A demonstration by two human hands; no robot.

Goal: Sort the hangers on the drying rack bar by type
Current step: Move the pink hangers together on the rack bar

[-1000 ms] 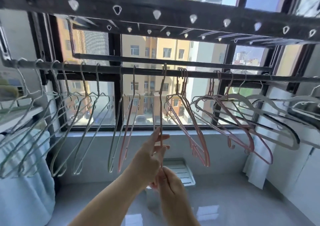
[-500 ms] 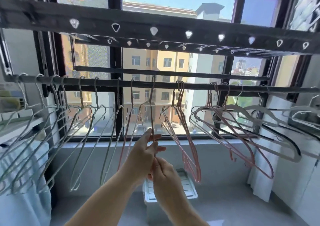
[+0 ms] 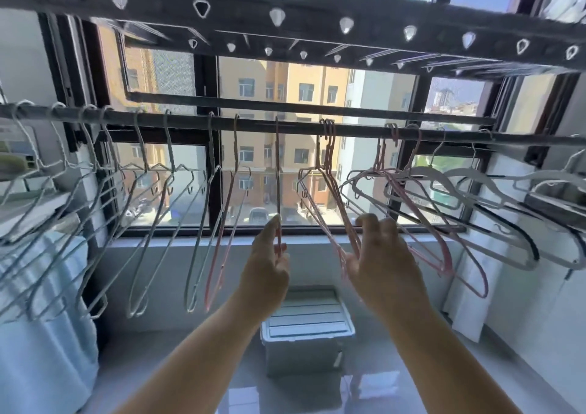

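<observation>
Head view shows a hanger-laden bar [image 3: 301,127] above a box [image 3: 306,321] on glossy floor [image 3: 190,366].

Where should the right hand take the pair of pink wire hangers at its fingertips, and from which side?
Pinch the lower slanted wires of the pair of pink wire hangers, from the right: they hang edge-on, sloping down toward the right hand.
</observation>
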